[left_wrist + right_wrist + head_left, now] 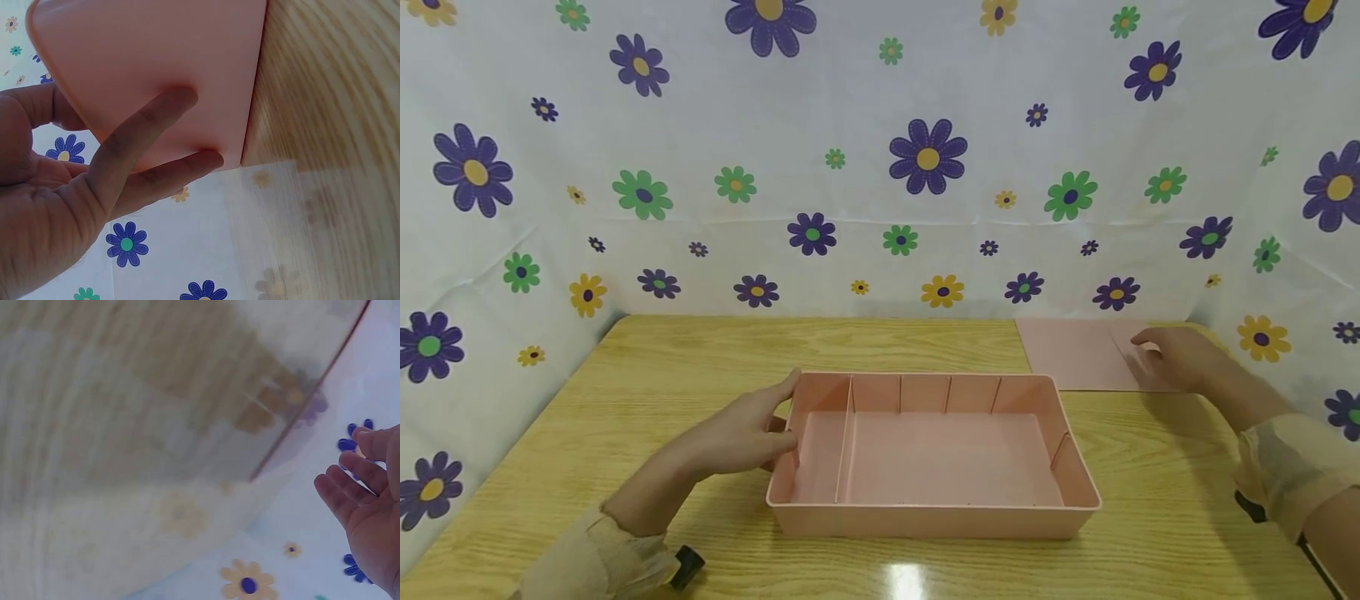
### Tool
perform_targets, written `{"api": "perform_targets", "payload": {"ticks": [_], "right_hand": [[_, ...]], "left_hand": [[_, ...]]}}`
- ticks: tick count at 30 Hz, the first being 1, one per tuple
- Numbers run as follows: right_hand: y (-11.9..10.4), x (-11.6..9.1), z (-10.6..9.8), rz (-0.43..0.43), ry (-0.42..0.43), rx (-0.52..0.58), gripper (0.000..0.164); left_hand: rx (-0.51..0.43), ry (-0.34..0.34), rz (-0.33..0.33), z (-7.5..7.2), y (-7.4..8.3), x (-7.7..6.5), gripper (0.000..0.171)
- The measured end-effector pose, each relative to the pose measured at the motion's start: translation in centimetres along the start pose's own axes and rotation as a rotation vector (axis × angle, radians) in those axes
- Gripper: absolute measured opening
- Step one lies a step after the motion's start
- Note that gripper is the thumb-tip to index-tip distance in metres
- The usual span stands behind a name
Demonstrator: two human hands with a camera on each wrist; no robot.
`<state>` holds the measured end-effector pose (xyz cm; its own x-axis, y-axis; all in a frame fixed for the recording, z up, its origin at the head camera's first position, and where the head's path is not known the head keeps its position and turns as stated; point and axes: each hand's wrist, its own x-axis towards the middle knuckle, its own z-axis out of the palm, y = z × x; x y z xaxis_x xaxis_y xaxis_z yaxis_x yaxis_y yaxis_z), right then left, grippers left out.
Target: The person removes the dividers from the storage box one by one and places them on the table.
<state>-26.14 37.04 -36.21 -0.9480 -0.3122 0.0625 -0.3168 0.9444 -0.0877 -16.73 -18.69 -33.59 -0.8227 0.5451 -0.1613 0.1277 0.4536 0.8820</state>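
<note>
In the middle of the table stands a pink open-topped box [955, 521], with one upright divider [846, 442] near its left end and short ribs along its back wall. My left hand [737, 433] grips the left wall at the rim; in the left wrist view two fingers [150, 122] lie along the box's outer side [162, 50]. A flat pink panel [1067, 354] lies at the table's back right. Over its right end hovers my right hand [1187, 358], fingers loosely bent and holding nothing. The right wrist view shows that hand [375, 512] apart from the panel's thin edge [312, 394].
The wood-grain table [730, 342] has a glossy top. A white cloth with flowers [850, 108] hangs behind it and along both sides, meeting the table's back edge just beyond the panel.
</note>
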Motion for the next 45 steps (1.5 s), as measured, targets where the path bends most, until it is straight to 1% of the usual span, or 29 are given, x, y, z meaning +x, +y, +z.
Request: {"api": "perform_targets", "payload": {"ticks": [3, 5, 8, 11, 14, 17, 20, 25, 28, 31, 34, 39, 41, 43, 45], "right_hand": [[-1.9, 0.8, -1.4, -0.043, 0.046, 0.013, 0.027], [-3.9, 1.5, -2.5, -0.095, 0.083, 0.021, 0.026], [-7.9, 2.3, -4.1, -0.219, 0.143, 0.006, 0.024], [-12.4, 3.0, -5.3, -0.345, 0.170, 0.004, 0.024], [-16.9, 3.4, -6.0, -0.512, 0.223, 0.001, 0.024], [-21.1, 3.6, -6.1, -0.671, 0.278, -0.028, 0.025], [-24.8, 3.4, -5.9, -0.787, 0.282, -0.060, 0.026], [-29.5, 3.0, -5.5, -0.919, 0.221, -0.100, 0.030], [-31.5, 2.9, -5.4, -0.989, 0.196, -0.103, 0.028], [-33.0, 3.0, -5.2, -1.043, 0.169, -0.096, 0.025], [-34.3, 3.2, -4.7, -1.064, 0.099, -0.122, 0.024], [-35.4, 3.6, -3.2, -1.059, -0.080, -0.270, 0.021], [-35.5, 3.6, -2.8, -1.044, -0.131, -0.305, 0.020], [-35.5, 3.7, -2.5, -1.034, -0.157, -0.307, 0.016], [-35.6, 3.9, -2.3, -1.034, -0.154, -0.305, 0.013]], "left_hand": [[-0.007, -0.001, 0.001, 0.0, -0.1, 0.1, 0.080], [-0.005, 0.001, 0.001, 0.0, -0.1, 0.1, 0.080], [0.002, 0.004, -0.001, 0.0, -0.2, 0.2, 0.080], [0.014, 0.006, -0.005, 0.1, -0.2, 0.3, 0.080], [0.035, 0.012, -0.011, 0.2, -0.1, 0.4, 0.080], [0.045, 0.019, -0.020, 0.3, 0.1, 0.4, 0.081], [0.046, 0.025, -0.029, 0.4, 0.2, 0.5, 0.082], [0.031, 0.013, -0.015, 0.3, 0.1, 0.6, 0.081], [0.012, -0.001, -0.007, 0.2, 0.1, 0.5, 0.080], [0.003, -0.007, -0.013, 0.1, 0.1, 0.4, 0.079], [-0.004, -0.009, -0.017, 0.0, 0.2, 0.3, 0.078], [-0.042, -0.028, -0.008, -0.4, 0.0, 0.1, 0.072], [-0.062, -0.041, 0.001, -0.5, -0.1, 0.1, 0.070], [-0.082, -0.056, 0.010, -0.6, -0.1, 0.1, 0.070], [-0.100, -0.064, 0.009, -0.7, -0.1, 0.1, 0.070]]}}
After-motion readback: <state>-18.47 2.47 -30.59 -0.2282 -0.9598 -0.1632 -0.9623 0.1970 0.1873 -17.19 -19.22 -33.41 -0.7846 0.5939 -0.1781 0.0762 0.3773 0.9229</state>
